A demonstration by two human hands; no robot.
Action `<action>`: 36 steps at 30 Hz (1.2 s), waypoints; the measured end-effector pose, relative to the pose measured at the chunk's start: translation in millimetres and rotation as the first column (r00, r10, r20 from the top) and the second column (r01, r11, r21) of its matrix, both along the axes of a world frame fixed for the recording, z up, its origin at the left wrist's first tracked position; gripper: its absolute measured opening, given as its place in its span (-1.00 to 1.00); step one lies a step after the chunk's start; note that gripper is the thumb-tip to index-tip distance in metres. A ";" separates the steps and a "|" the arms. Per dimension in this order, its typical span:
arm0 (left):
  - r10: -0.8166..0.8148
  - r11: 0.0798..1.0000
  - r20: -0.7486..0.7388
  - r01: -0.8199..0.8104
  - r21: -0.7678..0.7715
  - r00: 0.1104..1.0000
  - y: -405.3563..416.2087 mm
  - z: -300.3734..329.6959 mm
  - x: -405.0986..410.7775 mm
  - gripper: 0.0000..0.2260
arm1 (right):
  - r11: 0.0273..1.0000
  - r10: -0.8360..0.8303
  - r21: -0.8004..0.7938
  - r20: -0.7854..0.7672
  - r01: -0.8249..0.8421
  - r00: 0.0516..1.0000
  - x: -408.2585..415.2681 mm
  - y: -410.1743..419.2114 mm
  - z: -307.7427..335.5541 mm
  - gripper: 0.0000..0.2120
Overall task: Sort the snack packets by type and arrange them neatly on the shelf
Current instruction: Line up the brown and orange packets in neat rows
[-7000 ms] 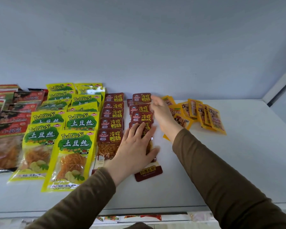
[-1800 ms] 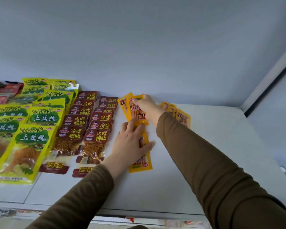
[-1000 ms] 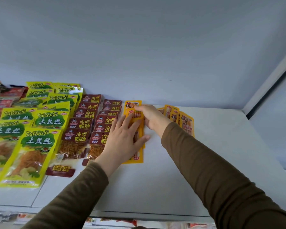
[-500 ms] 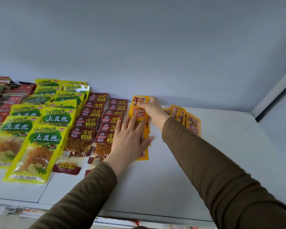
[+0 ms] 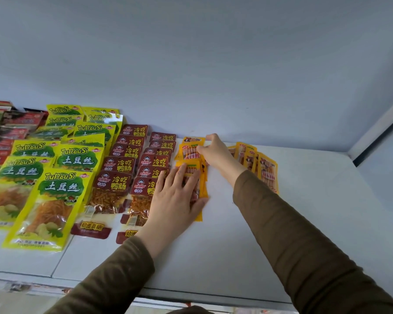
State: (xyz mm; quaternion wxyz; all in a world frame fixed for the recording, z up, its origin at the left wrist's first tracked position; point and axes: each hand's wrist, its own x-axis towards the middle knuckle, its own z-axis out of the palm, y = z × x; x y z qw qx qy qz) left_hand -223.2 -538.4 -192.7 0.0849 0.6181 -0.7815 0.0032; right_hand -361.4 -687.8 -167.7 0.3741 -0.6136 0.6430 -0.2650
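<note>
A row of narrow orange plastic snack packets (image 5: 192, 168) is being pressed flat onto the white shelf board (image 5: 270, 234) by the left hand (image 5: 174, 200), fingers straight, beside maroon foil packets (image 5: 123, 164); its rearmost packet is being pinched by the right hand (image 5: 213, 150).

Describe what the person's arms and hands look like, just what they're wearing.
Both arms wear long olive-brown knit sleeves ending at the wrists. The left hand and right hand are bare: no gloves, rings, watch or bracelet visible.
</note>
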 end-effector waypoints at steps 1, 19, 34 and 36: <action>0.001 1.000 -0.002 -0.001 0.000 1.000 0.3 -0.1 0.2 -0.31 | 1.000 -0.003 0.012 -0.007 0.003 1.000 0.6 -0.2 -0.4 -0.42; -0.012 0.998 0.011 0.013 -0.057 1.000 13.1 4.0 -1.5 -0.35 | 0.966 0.207 -0.137 -0.107 -0.220 0.972 10.0 6.7 1.3 -0.78; -0.007 0.999 -0.002 0.007 -0.037 1.000 13.7 -0.1 -4.2 -0.35 | 0.979 0.195 0.003 -0.292 -0.203 0.936 22.4 2.7 8.8 -0.44; -0.011 0.999 -0.006 0.011 -0.033 1.000 13.7 -0.5 -4.2 -0.34 | 0.964 0.257 0.010 -0.310 -0.267 0.915 23.5 2.2 10.8 -0.38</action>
